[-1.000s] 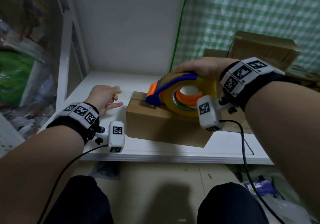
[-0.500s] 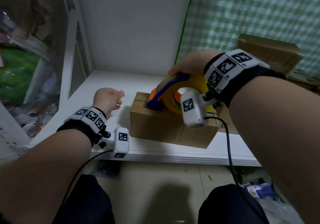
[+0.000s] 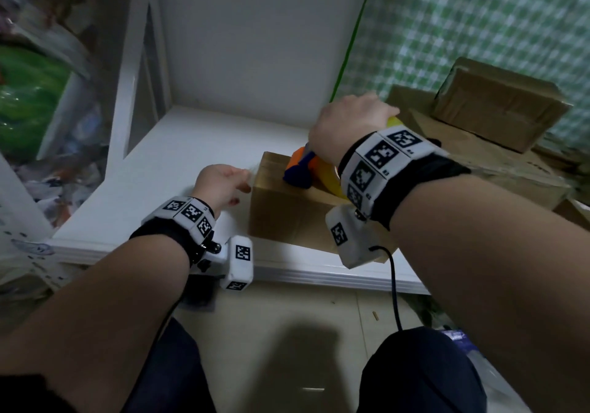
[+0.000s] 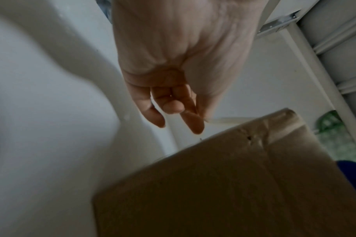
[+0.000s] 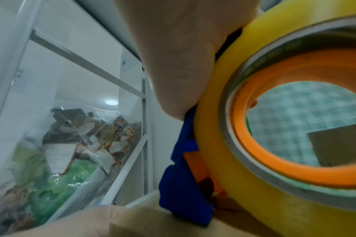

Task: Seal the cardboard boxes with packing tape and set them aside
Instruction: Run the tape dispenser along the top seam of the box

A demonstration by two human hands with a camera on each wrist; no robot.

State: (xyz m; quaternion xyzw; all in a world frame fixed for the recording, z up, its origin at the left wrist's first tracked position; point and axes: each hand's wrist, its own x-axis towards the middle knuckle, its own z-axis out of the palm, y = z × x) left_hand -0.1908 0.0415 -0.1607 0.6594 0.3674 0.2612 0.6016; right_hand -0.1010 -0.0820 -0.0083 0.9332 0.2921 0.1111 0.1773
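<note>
— Your right hand [image 3: 348,125] grasps what?

— You've got it wrapped over the blue-and-orange tape dispenser with its yellow roll [image 3: 311,170], whose front end rests on top of the small brown cardboard box [image 3: 287,214].

— And your left hand [image 3: 220,184]?

— Fingers loosely curled, holding nothing, just beside the box's left end.

— Where's the box?

— On the white table [image 3: 178,170], near its front edge. Other brown cardboard boxes [image 3: 491,115] are stacked to your right.
</note>
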